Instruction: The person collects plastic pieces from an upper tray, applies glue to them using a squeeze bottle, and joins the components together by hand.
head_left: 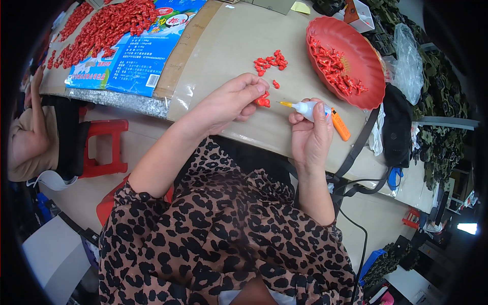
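Between the thumb and fingers of my left hand (231, 99) is a small shiny red plastic piece (263, 100); its exact shape is partly hidden by the fingertips. My right hand (312, 134) grips a small white squeeze bottle (305, 109) with a thin yellow nozzle. The nozzle points left toward the red piece, a short gap away. Just beyond both hands lies a loose cluster of small red pieces (270, 62), with one stray piece (275, 84) nearer. An orange-handled cutter (340, 125) rests on the table beside my right hand.
A red scalloped bowl (373, 84) holding more red pieces stands at the right. At the far left, a large red heap (104, 33) covers part of a blue printed sheet (147, 63). A black strap and bag (397, 124) lie right. Another person (35, 127) sits left, near a red stool (104, 147).
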The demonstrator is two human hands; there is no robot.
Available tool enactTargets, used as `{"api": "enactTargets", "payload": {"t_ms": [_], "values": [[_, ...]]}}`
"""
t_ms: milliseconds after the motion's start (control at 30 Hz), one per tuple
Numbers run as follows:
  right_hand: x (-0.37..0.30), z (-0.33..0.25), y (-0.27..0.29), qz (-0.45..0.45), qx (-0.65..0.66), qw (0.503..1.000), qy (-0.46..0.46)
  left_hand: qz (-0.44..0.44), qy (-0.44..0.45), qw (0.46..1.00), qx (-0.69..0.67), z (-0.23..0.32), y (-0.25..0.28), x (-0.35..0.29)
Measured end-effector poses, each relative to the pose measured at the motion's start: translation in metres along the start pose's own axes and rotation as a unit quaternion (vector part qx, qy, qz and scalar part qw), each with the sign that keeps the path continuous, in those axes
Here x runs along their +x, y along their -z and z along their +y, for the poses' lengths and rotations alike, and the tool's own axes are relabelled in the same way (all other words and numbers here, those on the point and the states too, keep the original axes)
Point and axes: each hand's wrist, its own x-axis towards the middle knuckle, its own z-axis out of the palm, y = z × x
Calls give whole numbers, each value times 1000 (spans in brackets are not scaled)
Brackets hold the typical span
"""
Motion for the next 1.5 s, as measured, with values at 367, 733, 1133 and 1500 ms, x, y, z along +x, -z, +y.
{"api": "enactTargets", "payload": {"t_ms": [367, 733, 1133, 1500], "values": [[-7, 4, -2, 8, -65, 994, 84, 35, -24, 951, -307, -10, -14, -12], [-12, 11, -8, 4, -137, 981, 138, 51, -78, 943, -321, -29, -19, -9], [-14, 12, -6, -6, -219, 959, 179, 67, -94, 947, -299, -31, -23, -9], [-14, 11, -5, -11, -215, 962, 170, 71, -102, 952, -280, -33, -25, -9]]}}
